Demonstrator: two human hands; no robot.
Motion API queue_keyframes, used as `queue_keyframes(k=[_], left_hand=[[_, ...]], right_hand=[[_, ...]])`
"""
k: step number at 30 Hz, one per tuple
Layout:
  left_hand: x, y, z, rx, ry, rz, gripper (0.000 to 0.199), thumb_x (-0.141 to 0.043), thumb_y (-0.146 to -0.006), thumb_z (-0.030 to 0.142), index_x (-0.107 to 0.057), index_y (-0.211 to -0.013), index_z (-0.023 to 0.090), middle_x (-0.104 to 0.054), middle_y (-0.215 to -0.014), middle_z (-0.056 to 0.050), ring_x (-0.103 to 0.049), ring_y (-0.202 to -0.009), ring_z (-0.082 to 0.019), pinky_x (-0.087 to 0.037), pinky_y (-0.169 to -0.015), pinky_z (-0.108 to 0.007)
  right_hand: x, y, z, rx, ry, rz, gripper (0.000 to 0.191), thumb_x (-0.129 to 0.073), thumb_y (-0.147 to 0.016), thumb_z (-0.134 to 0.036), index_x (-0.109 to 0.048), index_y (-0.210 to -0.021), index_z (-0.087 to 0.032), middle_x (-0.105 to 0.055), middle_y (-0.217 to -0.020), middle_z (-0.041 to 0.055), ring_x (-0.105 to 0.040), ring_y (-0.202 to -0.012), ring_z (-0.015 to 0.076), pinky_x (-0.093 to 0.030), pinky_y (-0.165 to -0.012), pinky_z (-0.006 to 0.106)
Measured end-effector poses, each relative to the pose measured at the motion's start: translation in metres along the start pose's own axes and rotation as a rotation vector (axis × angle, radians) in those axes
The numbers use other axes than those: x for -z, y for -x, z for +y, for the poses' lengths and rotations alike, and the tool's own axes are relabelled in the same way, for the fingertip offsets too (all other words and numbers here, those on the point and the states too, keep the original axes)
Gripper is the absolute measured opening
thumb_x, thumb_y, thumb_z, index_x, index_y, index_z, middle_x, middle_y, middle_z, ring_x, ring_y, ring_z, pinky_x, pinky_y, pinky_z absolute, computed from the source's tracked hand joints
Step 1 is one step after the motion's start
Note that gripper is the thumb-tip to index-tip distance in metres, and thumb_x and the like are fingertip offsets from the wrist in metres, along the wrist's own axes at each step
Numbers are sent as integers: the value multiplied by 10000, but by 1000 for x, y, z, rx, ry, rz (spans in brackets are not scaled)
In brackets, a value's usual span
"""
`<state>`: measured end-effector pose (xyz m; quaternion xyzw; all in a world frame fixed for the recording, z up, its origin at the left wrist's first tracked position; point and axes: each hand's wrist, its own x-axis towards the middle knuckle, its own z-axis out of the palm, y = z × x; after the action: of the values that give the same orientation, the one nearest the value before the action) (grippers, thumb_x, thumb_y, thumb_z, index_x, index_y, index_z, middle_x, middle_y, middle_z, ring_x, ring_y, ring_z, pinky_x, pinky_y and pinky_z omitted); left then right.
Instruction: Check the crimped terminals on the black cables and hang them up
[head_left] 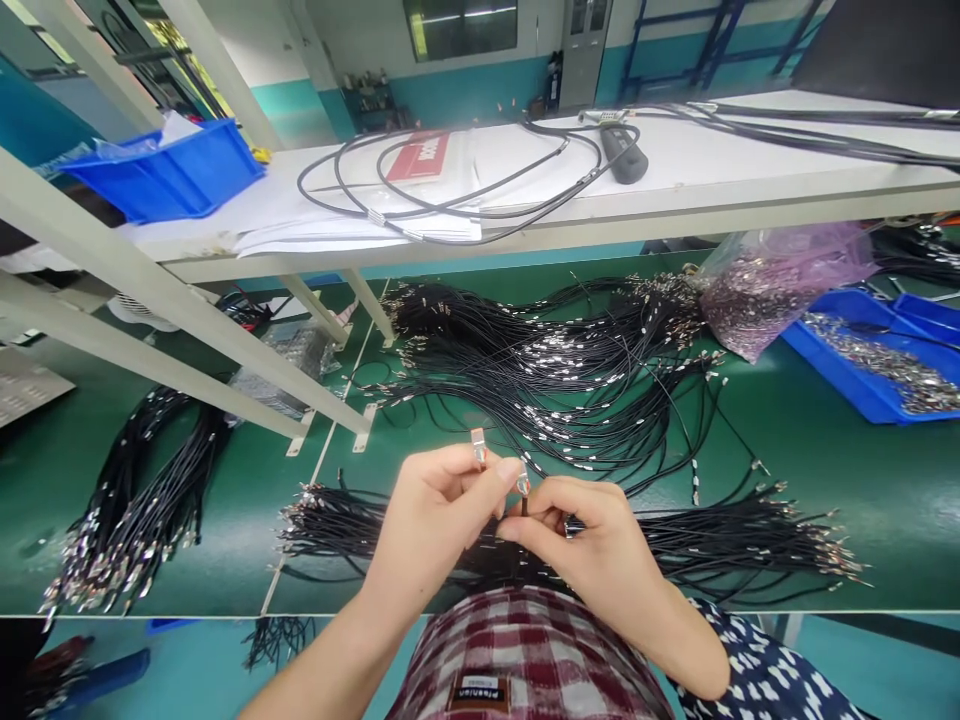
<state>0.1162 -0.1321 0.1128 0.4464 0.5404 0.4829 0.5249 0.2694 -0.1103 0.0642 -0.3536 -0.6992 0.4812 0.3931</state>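
Observation:
My left hand (439, 515) is closed in a pinch, and a small shiny metal end piece (478, 447) sticks up beside its index finger. What that piece joins lies hidden behind the fingers. Right of it, my right hand (589, 530) pinches a thin black cord (524, 505) between thumb and forefinger. The cord stands roughly upright and carries a shiny metal end (523, 480) that my left thumb tip nearly meets; I cannot tell whether they touch. Under both hands lies a bundle of black cords (720, 535) with metal ends.
More black cords (555, 360) spread across the green table (750, 450), with another bundle (142, 490) at left. A blue tray (874, 400) of metal pieces and a pinkish plastic bag (780, 280) sit at right. A white shelf (712, 185) with frame posts crosses above.

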Motion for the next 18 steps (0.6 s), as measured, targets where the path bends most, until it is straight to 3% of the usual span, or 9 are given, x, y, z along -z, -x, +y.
queue_keyframes(k=[4, 8, 13, 15, 18], left_hand=[[-4, 0, -1, -13, 45, -25, 154, -709, -803, 230, -646, -684, 155, -587, -664, 32, -360, -466, -21, -258, -409, -148], [-8, 0, -3, -7, 14, -20, 148, -673, -828, 205, -652, -690, 155, -555, -622, 43, -358, -476, -29, -283, -420, -142], [-4, -2, -3, -3, -44, -113, 71, -658, -837, 197, -717, -800, 181, -548, -660, 38, -379, -495, -40, -362, -476, -154], [0, -4, -2, -5, -85, -144, 99, -643, -855, 210, -733, -813, 197, -560, -703, 24, -439, -546, -58, -422, -544, -166], [7, -7, 1, -113, -196, -140, 126, -640, -868, 218, -739, -789, 217, -576, -802, -3, -550, -779, -113, -472, -724, -181]], right_hand=[[0, -1, 0, -11, -5, 12, 310, -746, -797, -222, -528, -586, -166, -432, -536, -64, -366, -510, 80, -297, -486, 215], [-1, -1, 2, -21, 1, 10, 316, -743, -800, -226, -520, -585, -162, -442, -541, -64, -372, -515, 78, -298, -495, 217], [-4, -1, 10, -43, -43, 2, 332, -699, -841, -252, -524, -574, -160, -477, -523, -57, -398, -506, 81, -314, -493, 218], [-5, -3, 11, -45, -82, -7, 330, -707, -841, -274, -542, -578, -162, -519, -518, -55, -421, -484, 79, -334, -486, 215], [-3, -5, 10, 1, -114, 20, 217, -738, -819, -290, -629, -675, -170, -594, -612, -40, -491, -534, 90, -402, -536, 212]])
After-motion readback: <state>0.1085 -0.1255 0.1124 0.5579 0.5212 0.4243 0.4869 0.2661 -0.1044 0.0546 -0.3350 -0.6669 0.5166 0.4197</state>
